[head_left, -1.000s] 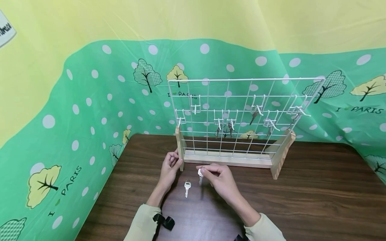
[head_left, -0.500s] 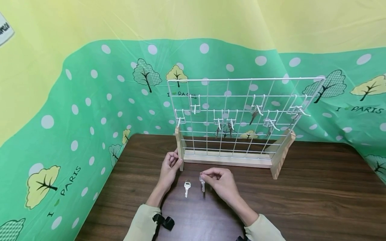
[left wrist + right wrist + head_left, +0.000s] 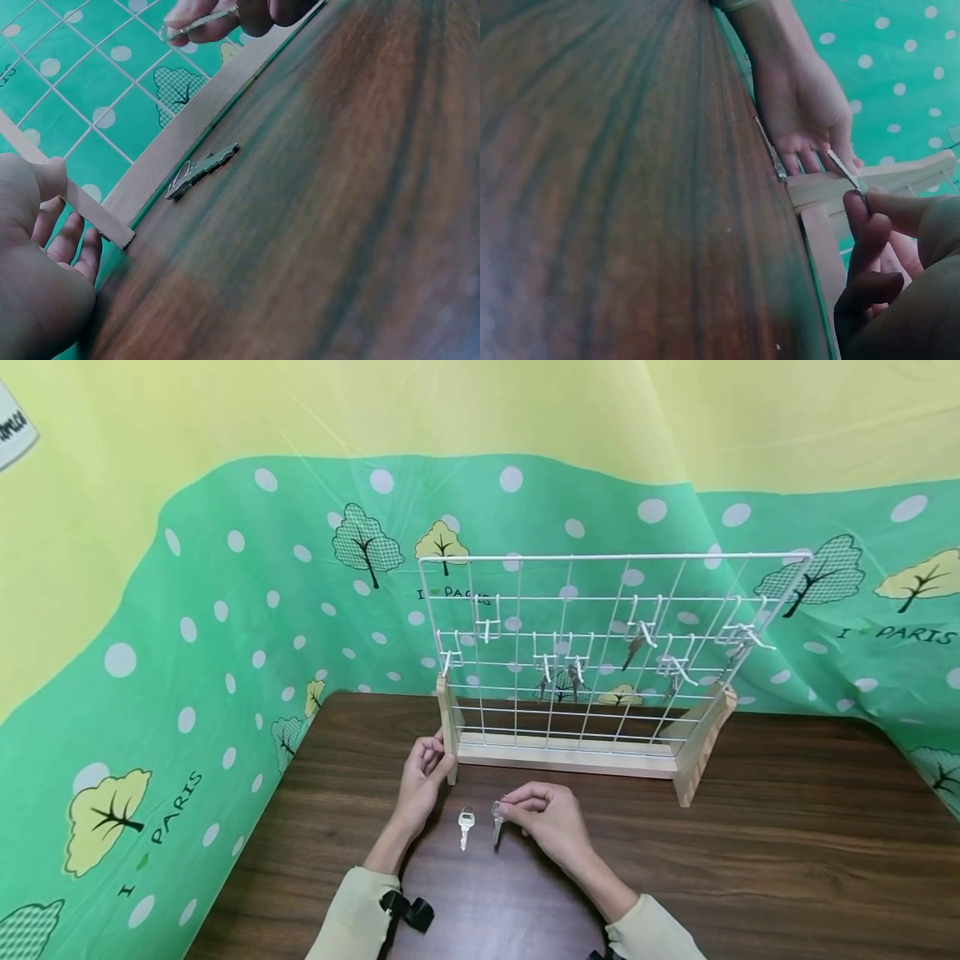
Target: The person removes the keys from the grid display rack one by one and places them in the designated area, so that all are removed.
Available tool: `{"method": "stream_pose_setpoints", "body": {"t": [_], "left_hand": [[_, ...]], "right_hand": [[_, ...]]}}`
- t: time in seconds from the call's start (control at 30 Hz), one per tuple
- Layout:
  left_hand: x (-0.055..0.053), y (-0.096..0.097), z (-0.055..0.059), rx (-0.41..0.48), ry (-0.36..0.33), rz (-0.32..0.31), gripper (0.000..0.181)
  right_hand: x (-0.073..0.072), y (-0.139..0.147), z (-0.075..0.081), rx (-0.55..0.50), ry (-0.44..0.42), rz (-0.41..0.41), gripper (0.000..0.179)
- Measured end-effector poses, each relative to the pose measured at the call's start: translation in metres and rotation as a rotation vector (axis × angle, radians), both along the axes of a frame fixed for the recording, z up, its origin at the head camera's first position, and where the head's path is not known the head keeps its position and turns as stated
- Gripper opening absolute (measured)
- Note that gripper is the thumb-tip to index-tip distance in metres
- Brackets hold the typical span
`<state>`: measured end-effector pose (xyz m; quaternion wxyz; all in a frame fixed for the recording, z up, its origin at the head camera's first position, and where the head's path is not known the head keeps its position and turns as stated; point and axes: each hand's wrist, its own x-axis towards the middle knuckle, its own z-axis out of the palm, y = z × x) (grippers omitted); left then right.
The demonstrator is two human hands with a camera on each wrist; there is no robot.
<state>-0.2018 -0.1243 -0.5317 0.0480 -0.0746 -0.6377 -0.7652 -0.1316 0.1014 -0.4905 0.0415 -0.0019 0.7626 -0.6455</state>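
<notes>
A silver key (image 3: 498, 818) hangs tip down from the thumb and fingertips of my right hand (image 3: 553, 823), which pinches its head in front of the rack. Just left of it, a second silver key (image 3: 466, 830) with a small ring lies flat on the table; the left wrist view shows this lying key (image 3: 204, 172) close to the base bar. My left hand (image 3: 420, 782) grips the left wooden leg (image 3: 449, 727) of the white wire rack (image 3: 566, 758), its thumb in front and fingers partly hidden behind.
White hooks (image 3: 487, 628) hang on the wire grid, several carrying keys (image 3: 632, 652). The right wooden leg (image 3: 703, 747) stands on the brown wooden table (image 3: 795, 827). Behind is a green and yellow printed cloth (image 3: 247, 568).
My right hand has come down and slightly toward me with its key, now lower beside the lying key. The left hand stays at the rack's leg.
</notes>
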Motion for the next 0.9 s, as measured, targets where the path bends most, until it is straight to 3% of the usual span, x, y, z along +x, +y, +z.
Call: {"method": "stream_pose_setpoints", "body": {"t": [0.23,0.6,0.9], "left_hand": [[0.000,0.000,0.001,0.001,-0.011,0.003,0.019],[0.002,0.001,0.003,0.000,-0.010,0.003,0.023],[0.001,0.001,0.002,0.004,0.001,0.002,0.020]], "right_hand": [[-0.003,0.002,-0.010,0.035,-0.015,0.115,0.009],[-0.005,-0.004,-0.011,0.257,0.075,0.027,0.014],[-0.005,-0.007,-0.014,0.395,0.173,0.031,0.018]]}}
